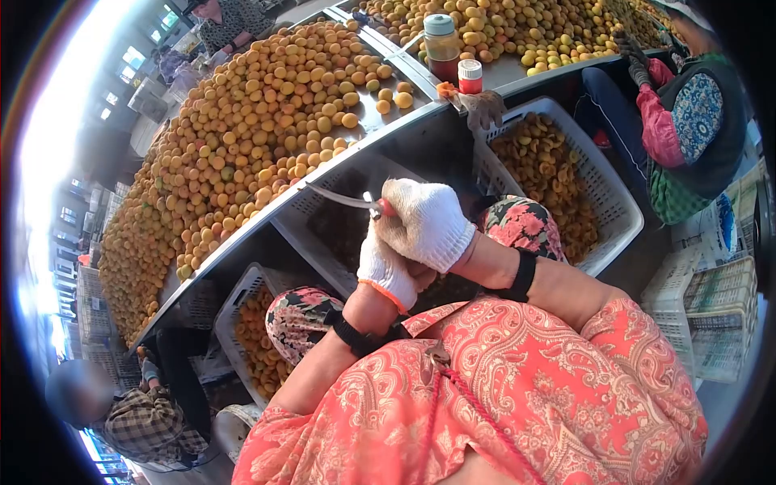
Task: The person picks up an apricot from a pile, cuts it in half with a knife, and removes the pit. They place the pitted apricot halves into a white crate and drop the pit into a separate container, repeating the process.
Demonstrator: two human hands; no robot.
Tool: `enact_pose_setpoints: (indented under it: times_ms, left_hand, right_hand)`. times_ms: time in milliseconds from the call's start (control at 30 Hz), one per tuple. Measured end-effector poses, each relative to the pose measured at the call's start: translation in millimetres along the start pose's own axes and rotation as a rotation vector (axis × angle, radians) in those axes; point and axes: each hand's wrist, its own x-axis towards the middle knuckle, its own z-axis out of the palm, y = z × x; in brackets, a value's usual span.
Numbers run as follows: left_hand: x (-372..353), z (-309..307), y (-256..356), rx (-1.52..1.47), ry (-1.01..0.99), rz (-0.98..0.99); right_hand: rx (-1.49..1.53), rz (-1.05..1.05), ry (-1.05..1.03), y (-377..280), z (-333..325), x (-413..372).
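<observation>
One knife (339,198) clamped in right hand (424,222) grip, left hand (388,273) grip unclear, apricots (267,121) heaped ahead, crate (622,212) alongside

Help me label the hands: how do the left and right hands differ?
The right hand grips a knife, blade pointing left; the left hand shows no tool. The right hand sits above, the left hand below, touching it. The left hand shows an orange cuff, the right hand none. Both wear white gloves and black wristbands.

Hard daylight from nine o'clock bleaches that edge white; fisheye bending and a dark rim all round. The right hand (424,222) is sharp, its knife (339,198) glinting; shadow at eight o'clock perhaps hides detail.
</observation>
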Motion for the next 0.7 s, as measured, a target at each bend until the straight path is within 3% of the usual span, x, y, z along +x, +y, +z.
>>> enact_pose_setpoints:
  times_ms: [100, 167, 200, 267, 400, 467, 567, 667, 700]
  left_hand:
    - [-2.0, 7.5, -3.0, -0.020, 0.072, -0.042]
    - [16.7, -12.2, -6.6, -0.066, -0.174, -0.147]
    - [21.6, -15.3, -7.1, -0.064, -0.174, -0.152]
    - [26.7, -20.9, -9.0, -0.078, -0.358, -0.183]
    - [22.7, -14.2, -8.9, -0.043, -0.305, -0.174]
    - [32.0, -22.3, -9.8, -0.027, -0.443, -0.225]
    - [35.8, -23.7, -9.9, -0.059, -0.472, -0.263]
    - [43.4, -6.1, 3.9, -0.029, -0.061, -0.050]
    - [31.3, 13.7, 9.1, -0.083, -0.011, 0.067]
  right_hand:
    - [0.037, -0.030, -0.050, 7.4, -4.6, -3.2]
    - [0.014, -0.095, -0.107, 10.8, -9.7, -3.2]
    - [0.013, -0.090, -0.107, 12.4, -13.3, -1.7]
    - [0.048, -0.170, -0.169, 13.8, -18.2, 1.2]
    - [0.069, -0.232, -0.193, 22.0, -19.1, 5.3]
    - [0.097, -0.275, -0.254, 25.7, -21.6, 6.5]
    - [0.113, -0.314, -0.287, 35.5, -17.3, 8.1]
    - [0.041, -0.260, -0.131, 35.6, -11.5, 15.1]
    - [-0.001, -0.196, -0.056, 30.7, -9.2, 18.7]
